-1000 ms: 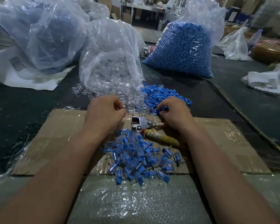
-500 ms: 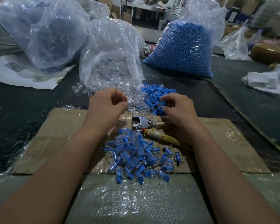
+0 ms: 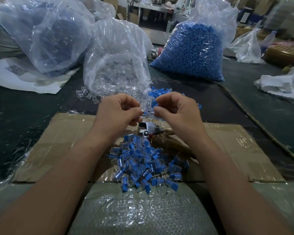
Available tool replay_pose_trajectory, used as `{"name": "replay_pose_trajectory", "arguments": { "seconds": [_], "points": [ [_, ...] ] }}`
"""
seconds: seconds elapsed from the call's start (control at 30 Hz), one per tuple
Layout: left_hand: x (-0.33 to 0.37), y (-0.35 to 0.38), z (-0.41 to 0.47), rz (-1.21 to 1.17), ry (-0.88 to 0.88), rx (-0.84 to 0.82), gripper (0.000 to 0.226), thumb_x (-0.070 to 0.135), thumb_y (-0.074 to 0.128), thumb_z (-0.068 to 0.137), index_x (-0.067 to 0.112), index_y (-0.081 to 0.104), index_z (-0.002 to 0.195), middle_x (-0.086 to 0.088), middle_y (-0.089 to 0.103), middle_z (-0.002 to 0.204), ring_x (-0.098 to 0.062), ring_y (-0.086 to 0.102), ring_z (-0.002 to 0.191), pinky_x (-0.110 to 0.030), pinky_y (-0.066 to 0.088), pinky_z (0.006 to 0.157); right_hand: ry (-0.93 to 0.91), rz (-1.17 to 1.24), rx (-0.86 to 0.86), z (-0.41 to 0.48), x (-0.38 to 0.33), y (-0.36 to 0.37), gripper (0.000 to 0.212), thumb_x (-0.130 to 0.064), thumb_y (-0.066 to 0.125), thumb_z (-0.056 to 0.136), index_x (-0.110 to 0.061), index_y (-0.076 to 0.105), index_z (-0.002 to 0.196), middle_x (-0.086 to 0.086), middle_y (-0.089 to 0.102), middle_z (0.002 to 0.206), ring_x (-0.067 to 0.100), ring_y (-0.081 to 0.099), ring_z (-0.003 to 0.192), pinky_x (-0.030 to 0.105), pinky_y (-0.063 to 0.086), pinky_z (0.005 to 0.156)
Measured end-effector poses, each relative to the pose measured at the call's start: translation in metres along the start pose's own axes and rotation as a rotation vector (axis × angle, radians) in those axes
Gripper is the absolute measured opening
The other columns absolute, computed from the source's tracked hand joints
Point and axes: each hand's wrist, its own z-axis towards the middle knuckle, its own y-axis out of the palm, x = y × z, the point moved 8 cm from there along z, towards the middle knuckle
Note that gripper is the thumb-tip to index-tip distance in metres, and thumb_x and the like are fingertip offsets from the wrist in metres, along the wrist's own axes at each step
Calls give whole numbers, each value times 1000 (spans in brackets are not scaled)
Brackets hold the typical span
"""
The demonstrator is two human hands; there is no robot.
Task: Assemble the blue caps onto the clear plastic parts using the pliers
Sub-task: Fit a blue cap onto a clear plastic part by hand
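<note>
Once both hands had risen from the desk (image 3: 41,119), the left hand (image 3: 119,112) pinched a clear part (image 3: 143,106) and the right hand (image 3: 176,111) a blue cap (image 3: 154,103), almost touching above the pliers (image 3: 147,128). Fitting them together looked next.

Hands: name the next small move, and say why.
Probably press the blue cap onto the clear part: the right hand pinches the cap, the left hand the part, close but apart; the pliers lie unheld below.
</note>
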Motion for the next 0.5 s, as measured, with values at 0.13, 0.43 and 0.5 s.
{"name": "replay_pose_trajectory", "arguments": {
  "seconds": [0.13, 0.43, 0.5],
  "points": [
    [-1, 2, 1, -28, -2, -4, 16, -2, 66, 79, 12, 60, 74, -15, 67, 70, -17, 66, 58, -25, 55, 54, -42, -46, -42, -3, -4, 8, 18, -9, 69, 80, -26, 63, 83, -9, 64, 78, 7, 63, 74, 21, 54, 74],
    [-2, 4, 1, -45, 6, -17, 16, -3, 65, 79, 11, 60, 74, -11, 67, 67, -15, 67, 56, -24, 56, 53, -49, -85, -1, -2, -4, 6, 22, -7, 59, 87, -29, 59, 88, -8, 62, 83, 9, 63, 81, 27, 53, 79],
    [-2, 4, 0, -45, 11, -19, 15, -3, 65, 79, 11, 60, 74, -11, 67, 66, -15, 67, 56, -24, 56, 53, -60, -67, 11, -2, -5, 6, 26, -7, 62, 85, -33, 55, 84, -12, 62, 80, 6, 64, 78, 21, 53, 75]
  ]
}}
